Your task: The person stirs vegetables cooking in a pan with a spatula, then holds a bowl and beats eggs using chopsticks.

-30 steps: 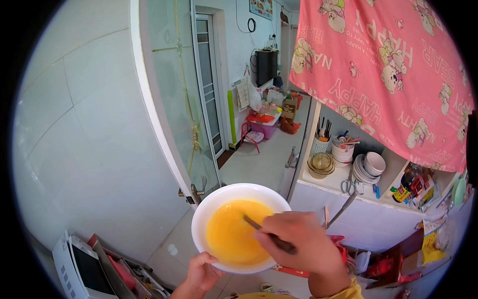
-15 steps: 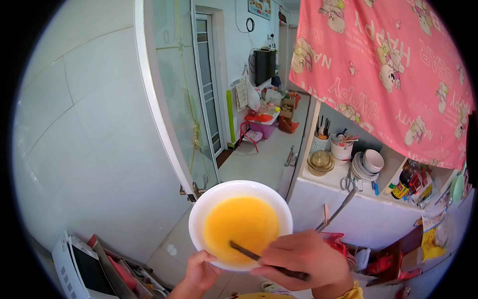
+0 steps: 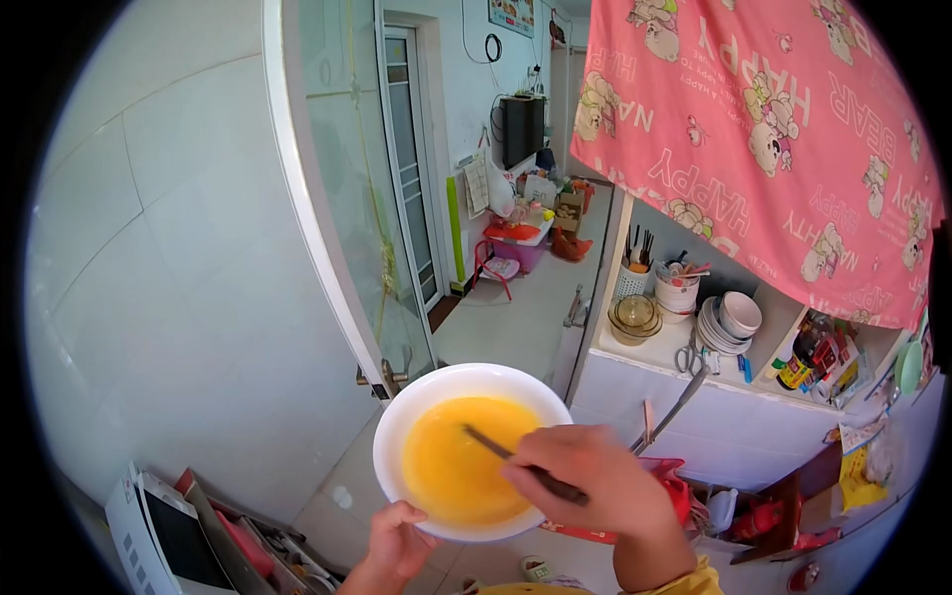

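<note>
A white bowl (image 3: 390,448) is held up in front of me, with smooth yellow liquid (image 3: 451,481) in it that looks like beaten egg. My left hand (image 3: 399,540) grips the bowl at its lower left, thumb over the rim and the other fingers mostly out of sight beneath. Over the bowl's right side, my right hand (image 3: 590,481) is closed around dark chopsticks (image 3: 486,442), whose tips dip into the liquid near the middle. The chopsticks lie so close together that I cannot separate them clearly.
A glass door (image 3: 372,198) with a handle stands ahead on the left. On the right, a shelf (image 3: 645,355) holds stacked bowls (image 3: 739,315), a glass pot (image 3: 635,319) and scissors (image 3: 691,357), under a pink curtain (image 3: 764,139). A white appliance (image 3: 169,535) sits lower left.
My right hand and the chopsticks have moved up inside the bowl, with the tips higher in the liquid. The bowl has shifted slightly left; my left hand keeps its grip.
</note>
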Tool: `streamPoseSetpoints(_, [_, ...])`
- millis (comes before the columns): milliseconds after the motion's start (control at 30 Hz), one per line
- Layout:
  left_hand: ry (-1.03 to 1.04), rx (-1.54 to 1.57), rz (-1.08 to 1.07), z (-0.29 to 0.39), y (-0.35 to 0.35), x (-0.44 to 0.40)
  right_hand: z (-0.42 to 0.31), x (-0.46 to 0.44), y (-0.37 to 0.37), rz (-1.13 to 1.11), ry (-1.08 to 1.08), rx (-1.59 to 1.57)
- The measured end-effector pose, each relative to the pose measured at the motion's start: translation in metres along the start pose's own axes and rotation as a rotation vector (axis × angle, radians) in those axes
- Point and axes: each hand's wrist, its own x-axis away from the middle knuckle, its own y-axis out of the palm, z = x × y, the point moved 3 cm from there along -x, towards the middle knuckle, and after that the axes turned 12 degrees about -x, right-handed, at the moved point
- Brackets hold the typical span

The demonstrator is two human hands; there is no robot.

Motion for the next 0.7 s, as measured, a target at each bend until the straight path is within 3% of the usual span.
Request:
streamPoseSetpoints(67, [0.003, -0.019, -0.041, -0.011, -0.025, -0.007, -0.016, 0.006, -0.014, -0.067, 0.068, 0.047])
streamPoseSetpoints(133, [0.005, -0.039, -0.079, -0.016, -0.032, -0.009, -0.030, 0.009, -0.017, -0.145, -0.066, -0.125])
streamPoseSetpoints(233, [0.029, -0.061, -0.062, -0.014, -0.025, -0.003, -0.007, 0.001, 0.006, -0.105, -0.090, -0.206])
streamPoseSetpoints(333, [0.030, 0.015, -0.009, -0.013, -0.011, 0.004, 0.020, 0.004, -0.001, -0.027, -0.084, -0.141])
streamPoseSetpoints(433, [0.101, 0.040, 0.095, -0.021, -0.011, 0.011, 0.001, 0.008, -0.035, -0.130, 0.124, -0.232])
streamPoseSetpoints(533, [0.081, 0.070, 0.181, -0.041, -0.019, 0.019, 0.013, -0.001, -0.021, -0.303, 0.032, -0.409])
streamPoseSetpoints(667, [0.178, 0.170, 0.238, -0.058, 0.009, 0.036, 0.058, -0.010, -0.031, -0.107, 0.077, -0.381])
streamPoseSetpoints(700, [0.237, 0.188, 0.250, -0.063, 0.017, 0.039, 0.053, -0.009, -0.048, -0.213, 0.091, -0.372])
